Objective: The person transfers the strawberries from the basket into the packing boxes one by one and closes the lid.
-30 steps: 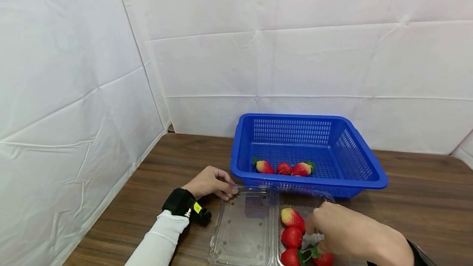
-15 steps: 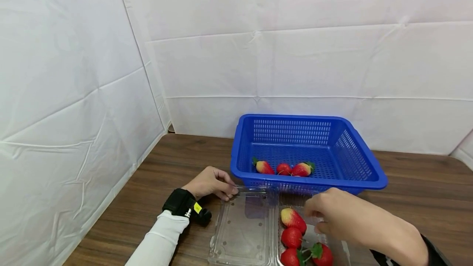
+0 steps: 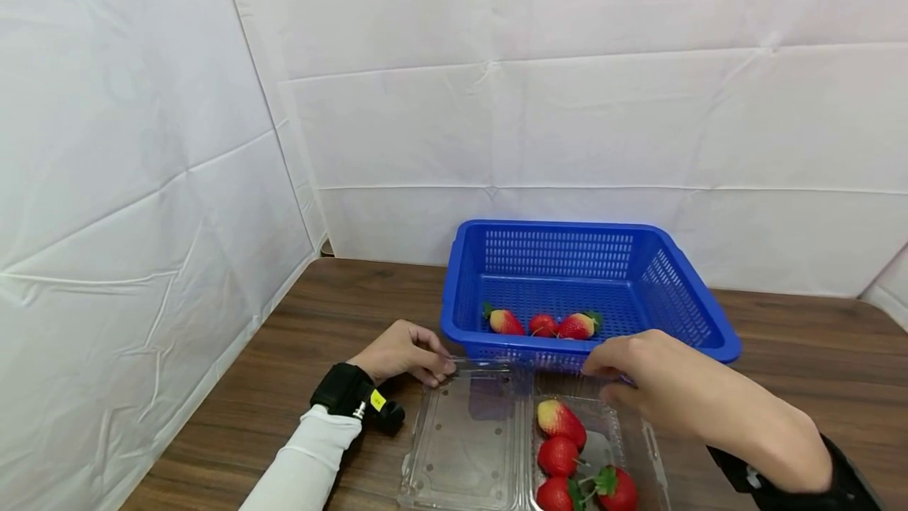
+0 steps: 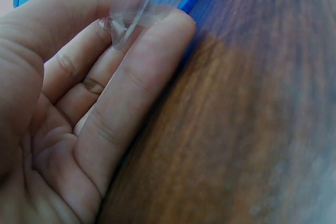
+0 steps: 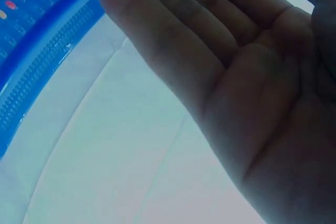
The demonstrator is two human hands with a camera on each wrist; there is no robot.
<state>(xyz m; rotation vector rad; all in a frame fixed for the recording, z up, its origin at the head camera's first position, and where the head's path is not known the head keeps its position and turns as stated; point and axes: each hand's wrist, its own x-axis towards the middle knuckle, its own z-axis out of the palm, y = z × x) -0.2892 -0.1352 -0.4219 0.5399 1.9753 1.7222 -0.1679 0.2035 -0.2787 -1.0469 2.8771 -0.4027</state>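
At the far left corner of a clear plastic clamshell box, my left hand (image 3: 406, 355) pinches the edge of its lid (image 3: 470, 440), which lies opened flat on the table. In the left wrist view, thumb and fingers close on the clear plastic edge (image 4: 149, 17). Several red strawberries (image 3: 559, 456) lie in the right half of the box (image 3: 601, 448), one with a pale yellow end. My right hand (image 3: 663, 385) is over the far right of that half, near the basket's front rim, holding nothing. Its fingers (image 5: 168, 35) reach out loosely in the right wrist view.
A blue perforated basket (image 3: 560, 252) stands just behind the box, with several strawberries (image 3: 576, 326) near its front wall. The table (image 3: 355, 290) is dark wood. White sheeting (image 3: 397, 124) rises behind and at the left.
My right hand has risen from among the strawberries in the box and moved away toward the basket, leaving the strawberries in view. The left hand has kept its place on the lid.
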